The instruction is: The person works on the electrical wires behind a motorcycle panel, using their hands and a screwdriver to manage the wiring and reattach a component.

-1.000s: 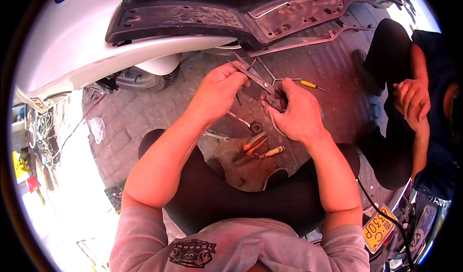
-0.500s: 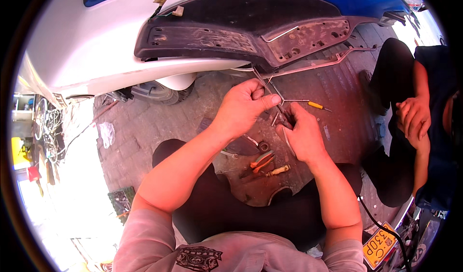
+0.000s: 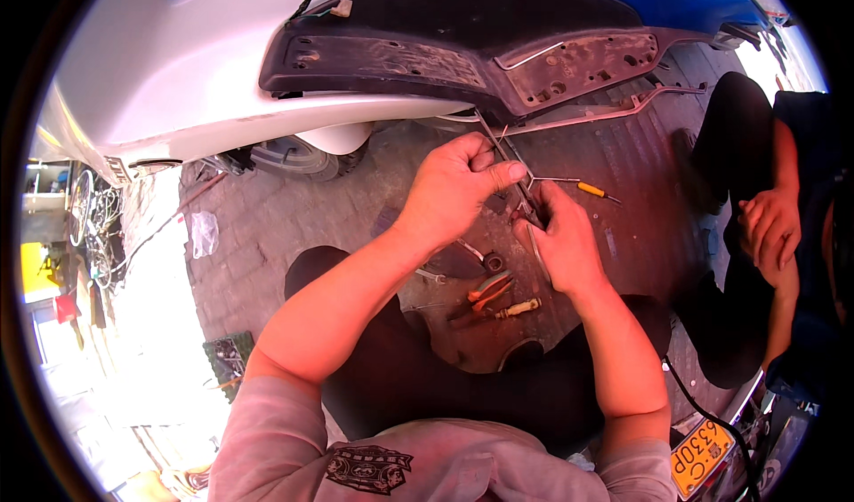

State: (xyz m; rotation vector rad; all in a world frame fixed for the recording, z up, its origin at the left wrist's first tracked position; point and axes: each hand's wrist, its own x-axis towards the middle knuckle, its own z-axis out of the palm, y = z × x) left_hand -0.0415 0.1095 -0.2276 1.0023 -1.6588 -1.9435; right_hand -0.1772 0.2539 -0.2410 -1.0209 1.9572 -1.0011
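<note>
My left hand [image 3: 461, 177] is closed around the front of a long, thin metal tool [image 3: 501, 155], its thumb lying across it; what else is in the fingers is hidden. My right hand [image 3: 556, 240] grips the rear of the same tool, which looks like shears or pliers. A thin rod crosses the tool's tip. Beyond the hands lie a metal T-handle wrench [image 3: 553, 179] and a yellow-handled screwdriver [image 3: 593, 190]. Below them on the paving are orange-handled pliers [image 3: 489, 291], a pale-handled tool [image 3: 518, 308] and a ring-ended tool [image 3: 492, 260].
A white-and-blue scooter body [image 3: 178, 75] with a black footboard [image 3: 382, 66] spans the top, a bent metal bar [image 3: 649, 97] beneath. A co-worker [image 3: 769, 226] sits at right, hands together. A plastic bag [image 3: 204, 233], yellow plate [image 3: 701, 457] and black cable [image 3: 703, 400] are around me.
The view has shifted, putting the scooter and floor lower in frame. My left thumb has moved across the tool, which now points more steeply away from me. Both hands still hold it.
</note>
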